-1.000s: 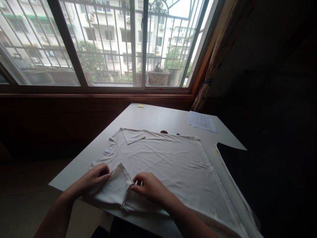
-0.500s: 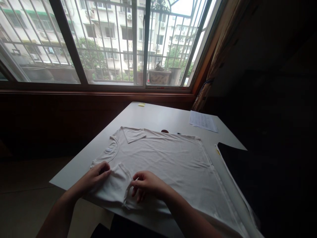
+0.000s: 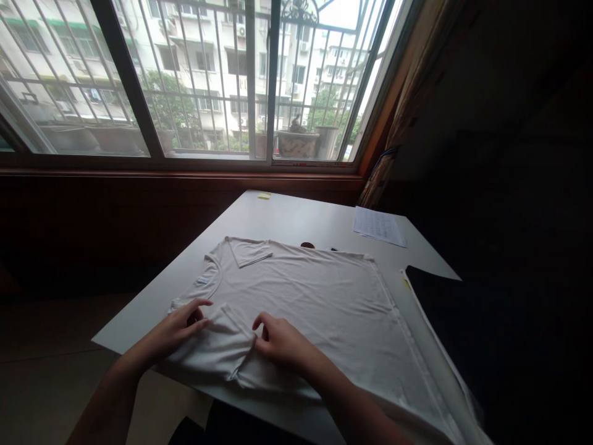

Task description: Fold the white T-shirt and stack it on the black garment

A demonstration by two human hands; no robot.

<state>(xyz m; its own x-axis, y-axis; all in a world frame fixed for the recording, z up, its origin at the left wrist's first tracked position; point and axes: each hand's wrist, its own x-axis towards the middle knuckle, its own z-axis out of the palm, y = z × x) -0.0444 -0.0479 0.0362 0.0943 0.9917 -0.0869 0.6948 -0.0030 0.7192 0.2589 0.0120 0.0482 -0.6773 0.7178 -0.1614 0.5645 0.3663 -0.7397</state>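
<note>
A white T-shirt (image 3: 315, 303) lies flat on a pale table (image 3: 287, 216), collar to the left. Its far sleeve (image 3: 250, 251) is folded in over the body. The near sleeve (image 3: 217, 346) is also folded onto the body. My left hand (image 3: 178, 324) rests on the shoulder end of that sleeve, fingers spread. My right hand (image 3: 278, 337) presses on the sleeve's cuff end with fingers bent. Whether either hand pinches the cloth is unclear.
A printed sheet of paper (image 3: 378, 226) lies at the far right of the table, a small yellow note (image 3: 264, 196) at the far edge. A small dark round object (image 3: 307, 245) peeks out behind the shirt. A barred window and a curtain (image 3: 407, 93) stand behind. Dark area to the right.
The near sleeve, raised between both hands a second ago, has been laid down flat on the shirt. My left fingers have spread out over it.
</note>
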